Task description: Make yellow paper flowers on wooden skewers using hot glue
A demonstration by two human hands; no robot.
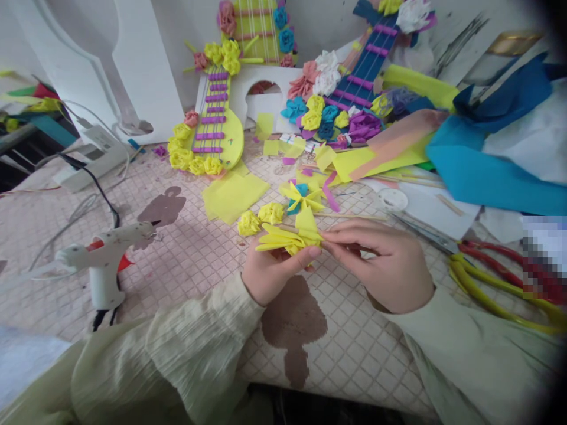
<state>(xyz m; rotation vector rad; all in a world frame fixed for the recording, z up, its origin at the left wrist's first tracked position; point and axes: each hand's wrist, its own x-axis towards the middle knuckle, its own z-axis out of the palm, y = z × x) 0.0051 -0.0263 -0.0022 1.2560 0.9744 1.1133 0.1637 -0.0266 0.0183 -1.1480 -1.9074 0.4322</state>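
Between my two hands is a folded, pleated piece of yellow paper [283, 239]. My left hand [274, 268] grips its base, thumb pressed on the near side and the other fingers largely hidden beneath. At its right end, my right hand [381, 260] pinches the paper between thumb and forefinger. Just beyond the left hand lie two crumpled yellow paper flowers [249, 223]. A star-like yellow paper flower [303, 196] with blue showing under it rests a bit farther off. Flat yellow paper sheets [234, 195] are stacked to its left.
A white glue gun [106, 254] with a cord stands at left, near a power strip [95, 153]. Red-handled and yellow-handled scissors [469, 260] lie at right. Flower-decorated yellow [230, 136] and blue [372, 65] instrument models stand behind. Blue sheets [491, 159] are heaped back right.
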